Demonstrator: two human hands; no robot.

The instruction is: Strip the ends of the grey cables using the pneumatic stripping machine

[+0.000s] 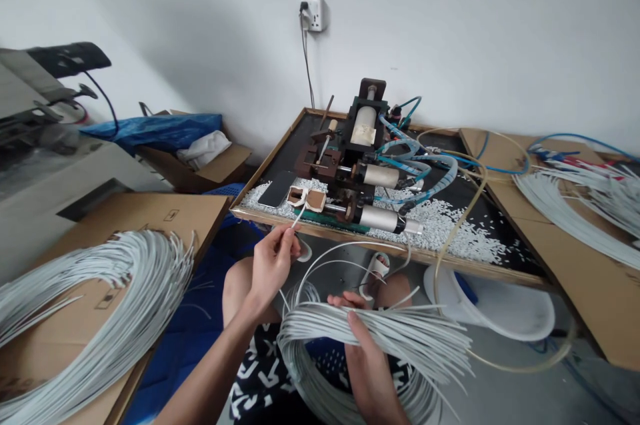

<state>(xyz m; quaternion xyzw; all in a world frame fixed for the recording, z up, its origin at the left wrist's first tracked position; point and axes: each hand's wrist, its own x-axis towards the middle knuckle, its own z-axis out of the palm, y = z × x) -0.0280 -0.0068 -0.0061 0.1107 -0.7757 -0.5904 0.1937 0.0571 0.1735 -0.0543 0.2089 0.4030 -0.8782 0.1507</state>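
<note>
Head view: our left hand point(273, 262), nearly closed, pinches a wire point(299, 217); our right hand point(366, 342), partly open, clasps a coil point(413, 328).

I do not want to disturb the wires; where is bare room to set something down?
Bare cardboard lies at right, between the workbench and a white wire bundle. The workbench's back-left corner is bare too, between wooden rim and pneumatic machine. Crowded: the bench front, strewn with white clippings, and the lap, under the wire coil in the right hand.
</note>
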